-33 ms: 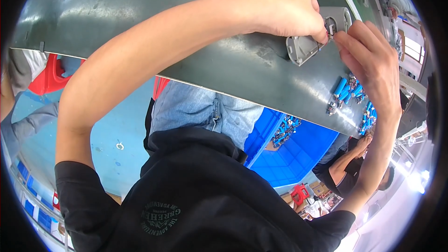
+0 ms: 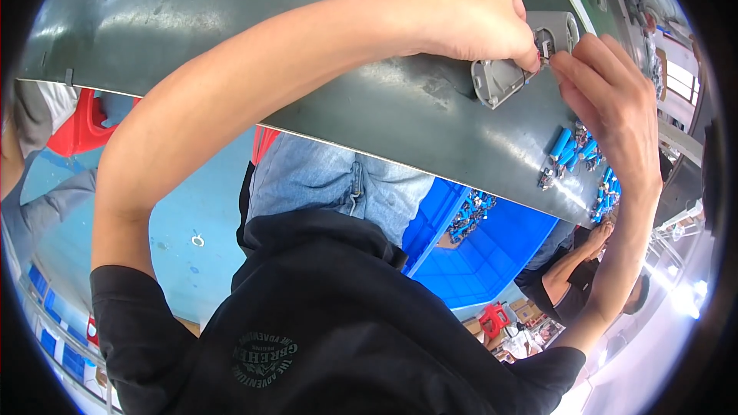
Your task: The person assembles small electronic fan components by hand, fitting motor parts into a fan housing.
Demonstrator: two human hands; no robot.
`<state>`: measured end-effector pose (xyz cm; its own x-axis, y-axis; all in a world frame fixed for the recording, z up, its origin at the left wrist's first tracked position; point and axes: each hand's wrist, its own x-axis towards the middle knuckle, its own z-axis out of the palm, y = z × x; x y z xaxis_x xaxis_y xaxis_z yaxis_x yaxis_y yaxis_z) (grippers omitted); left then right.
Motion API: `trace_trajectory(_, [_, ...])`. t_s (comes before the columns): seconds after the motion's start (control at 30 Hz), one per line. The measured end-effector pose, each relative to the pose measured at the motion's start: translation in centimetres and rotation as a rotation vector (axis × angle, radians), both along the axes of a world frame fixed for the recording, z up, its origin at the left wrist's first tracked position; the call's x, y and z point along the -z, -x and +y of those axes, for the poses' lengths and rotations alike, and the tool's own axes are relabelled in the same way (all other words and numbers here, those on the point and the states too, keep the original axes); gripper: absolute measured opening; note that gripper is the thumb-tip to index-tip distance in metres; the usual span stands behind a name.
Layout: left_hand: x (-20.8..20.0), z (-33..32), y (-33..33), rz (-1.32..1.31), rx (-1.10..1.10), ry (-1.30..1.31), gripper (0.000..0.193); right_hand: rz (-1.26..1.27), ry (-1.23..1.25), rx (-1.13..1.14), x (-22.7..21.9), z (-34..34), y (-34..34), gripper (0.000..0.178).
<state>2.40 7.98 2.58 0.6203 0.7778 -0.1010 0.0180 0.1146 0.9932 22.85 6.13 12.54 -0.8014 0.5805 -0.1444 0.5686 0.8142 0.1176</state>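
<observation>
Grey metal bracket (image 2: 513, 61) pinched between both hands on the dark table (image 2: 231, 23).

Left hand (image 2: 461, 11) clamps the bracket's upper edge while the right hand (image 2: 611, 100) closes its fingertips on a small part at the bracket's slot — best to keep the bracket flat and steady, feeding the piece in squarely. Blue-sleeved connectors (image 2: 573, 150) lie just beside the right wrist — within easy reach; a blue bin (image 2: 492, 253) sits below the table edge.

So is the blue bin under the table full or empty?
Mostly empty: the blue bin shows bare floor, with only a small cluster of parts at one edge.
</observation>
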Motion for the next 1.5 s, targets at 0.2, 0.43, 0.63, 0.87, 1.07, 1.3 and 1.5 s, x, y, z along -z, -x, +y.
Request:
trace_trajectory(0.2, [0.0, 0.2, 0.0, 0.052, 0.031, -0.035, 0.025, -0.046, 0.027, 0.005, -0.4, 0.2, 0.6, 0.027])
trace_trajectory(0.43, [-0.2, 0.3, 0.2, 0.085, 0.042, -0.022, 0.026, -0.048, -0.012, -0.023, -0.5, 0.5, 0.9, 0.026])
trace_trajectory(0.63, [0.0, 0.3, 0.1, 0.065, 0.028, -0.027, 0.026, -0.037, 0.013, -0.056, -0.3, 0.7, 0.4, 0.027])
trace_trajectory(0.87, [-0.1, 0.2, 0.2, 0.084, 0.027, 0.027, 0.026, -0.023, -0.023, -0.104, 0.2, 0.8, 0.6, 0.016])
trace_trajectory(1.07, [-0.9, 0.4, -0.5, 0.181, 0.067, 0.06, 0.028, -0.049, -0.062, -0.068, 0.6, -0.2, -0.2, 0.026])
trace_trajectory(1.3, [-2.2, 1.2, -0.8, 0.323, 0.066, -0.041, 0.04, 0.06, -0.1, -0.019, 1.8, -0.4, -1.1, 0.027])
trace_trajectory(1.5, [-2.2, 1.5, -1.3, 0.405, 0.057, -0.003, 0.038, 0.067, -0.109, -0.03, 2.1, 0.1, -0.8, 0.025])
